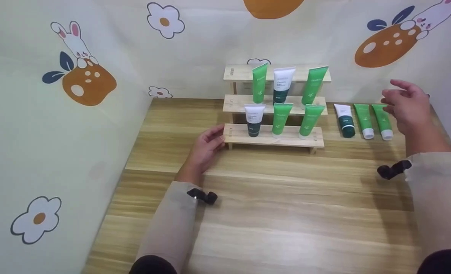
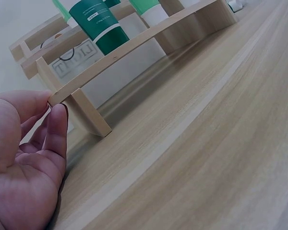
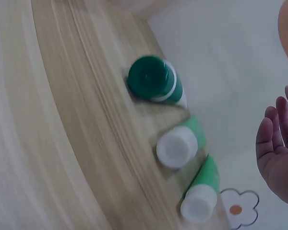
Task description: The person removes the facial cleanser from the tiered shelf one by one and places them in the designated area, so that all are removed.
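Observation:
A three-step wooden display rack [image 1: 274, 140] carries two rows of squeeze tubes. On its middle step stand a white-and-dark-green tube [image 1: 283, 82] and two green tubes, and the bottom step holds another white-and-dark-green tube [image 1: 254, 120] with two green ones. My left hand [image 1: 206, 148] pinches the left end of the bottom step between thumb and fingers, as the left wrist view shows at the rack's corner [image 2: 62, 96]. Above the right side of the table, my right hand [image 1: 410, 104] hovers with nothing in it, fingers loosely bent. It overlaps the rightmost lying green tube [image 1: 383, 120].
Right of the rack, a white-and-dark-green tube [image 1: 345, 121] and a green tube [image 1: 364, 120] lie beside that rightmost one, caps toward me. Behind the wood-grain table [image 1: 286, 213] rises a patterned backdrop [image 1: 202, 49], which also runs along both sides.

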A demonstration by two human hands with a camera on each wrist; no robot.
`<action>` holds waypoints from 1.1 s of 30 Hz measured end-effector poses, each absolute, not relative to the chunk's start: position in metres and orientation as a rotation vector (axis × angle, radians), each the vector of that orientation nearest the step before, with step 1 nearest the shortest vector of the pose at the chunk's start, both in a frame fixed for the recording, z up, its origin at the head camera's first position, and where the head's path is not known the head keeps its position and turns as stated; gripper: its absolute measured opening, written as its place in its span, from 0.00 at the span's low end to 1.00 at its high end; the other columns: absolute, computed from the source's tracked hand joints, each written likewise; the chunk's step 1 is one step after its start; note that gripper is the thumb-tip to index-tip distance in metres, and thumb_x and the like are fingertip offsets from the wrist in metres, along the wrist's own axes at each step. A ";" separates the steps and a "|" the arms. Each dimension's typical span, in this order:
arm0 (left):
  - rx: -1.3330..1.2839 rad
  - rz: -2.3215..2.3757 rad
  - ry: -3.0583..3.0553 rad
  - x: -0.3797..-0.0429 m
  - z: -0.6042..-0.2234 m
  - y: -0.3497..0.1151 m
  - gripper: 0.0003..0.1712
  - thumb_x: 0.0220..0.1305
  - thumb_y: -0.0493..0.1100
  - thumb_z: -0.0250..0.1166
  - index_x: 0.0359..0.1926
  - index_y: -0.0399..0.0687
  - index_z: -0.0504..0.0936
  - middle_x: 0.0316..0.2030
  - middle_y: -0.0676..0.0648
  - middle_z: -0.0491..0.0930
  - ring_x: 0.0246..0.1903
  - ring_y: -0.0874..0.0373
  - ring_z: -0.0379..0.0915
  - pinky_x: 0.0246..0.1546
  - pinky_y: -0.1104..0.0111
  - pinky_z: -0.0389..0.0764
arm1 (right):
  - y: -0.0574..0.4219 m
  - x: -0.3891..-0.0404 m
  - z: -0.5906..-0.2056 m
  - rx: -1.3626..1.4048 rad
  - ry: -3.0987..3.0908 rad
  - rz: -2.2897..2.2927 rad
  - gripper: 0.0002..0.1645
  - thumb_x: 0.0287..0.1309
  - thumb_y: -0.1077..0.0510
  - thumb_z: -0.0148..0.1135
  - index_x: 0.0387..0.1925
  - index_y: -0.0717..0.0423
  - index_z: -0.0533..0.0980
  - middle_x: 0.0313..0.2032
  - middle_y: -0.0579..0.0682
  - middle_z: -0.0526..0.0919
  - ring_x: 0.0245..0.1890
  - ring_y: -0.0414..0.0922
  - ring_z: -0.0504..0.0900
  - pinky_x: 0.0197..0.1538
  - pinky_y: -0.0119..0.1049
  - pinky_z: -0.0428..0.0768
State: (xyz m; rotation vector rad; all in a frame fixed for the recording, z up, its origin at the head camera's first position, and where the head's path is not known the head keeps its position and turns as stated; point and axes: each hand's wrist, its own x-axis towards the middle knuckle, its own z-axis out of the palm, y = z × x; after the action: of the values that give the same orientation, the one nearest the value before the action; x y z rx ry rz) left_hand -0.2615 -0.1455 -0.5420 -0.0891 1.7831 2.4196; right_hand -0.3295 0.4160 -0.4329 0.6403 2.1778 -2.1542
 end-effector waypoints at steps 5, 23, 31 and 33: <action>-0.091 2.413 1.795 -0.261 -0.542 -0.146 0.28 0.73 0.27 0.62 0.72 0.35 0.75 0.65 0.43 0.78 0.48 0.60 0.79 0.46 0.73 0.85 | 0.396 -0.324 -0.423 0.539 2.173 -2.182 0.50 0.53 0.41 0.82 0.76 0.37 0.70 0.52 0.42 0.82 0.50 0.39 0.83 0.43 0.24 0.86; -0.072 2.425 1.824 -0.262 -0.544 -0.145 0.26 0.72 0.26 0.63 0.70 0.33 0.77 0.59 0.45 0.81 0.45 0.59 0.79 0.44 0.74 0.85 | 0.324 -0.308 -0.397 0.170 2.182 -2.297 0.40 0.55 0.48 0.83 0.68 0.45 0.78 0.44 0.46 0.85 0.47 0.43 0.86 0.42 0.27 0.88; -0.082 2.438 1.797 -0.262 -0.544 -0.146 0.27 0.72 0.26 0.63 0.70 0.33 0.76 0.58 0.46 0.81 0.46 0.59 0.79 0.44 0.74 0.85 | 0.299 -0.306 -0.391 -0.018 2.161 -2.332 0.32 0.61 0.56 0.79 0.65 0.49 0.79 0.42 0.48 0.86 0.43 0.43 0.89 0.42 0.27 0.89; -0.084 2.443 1.792 -0.262 -0.544 -0.146 0.27 0.71 0.26 0.63 0.70 0.33 0.76 0.57 0.46 0.81 0.46 0.59 0.79 0.44 0.74 0.85 | 0.294 -0.307 -0.389 -0.040 2.167 -2.317 0.32 0.60 0.56 0.79 0.65 0.49 0.79 0.42 0.48 0.86 0.43 0.42 0.89 0.42 0.27 0.89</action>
State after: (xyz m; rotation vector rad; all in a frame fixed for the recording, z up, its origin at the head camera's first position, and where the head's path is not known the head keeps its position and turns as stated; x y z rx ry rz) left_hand -0.2623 -0.1462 -0.5443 -0.0843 1.7921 2.4430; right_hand -0.3072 0.2939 -0.3886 -0.0398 2.1666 -2.3175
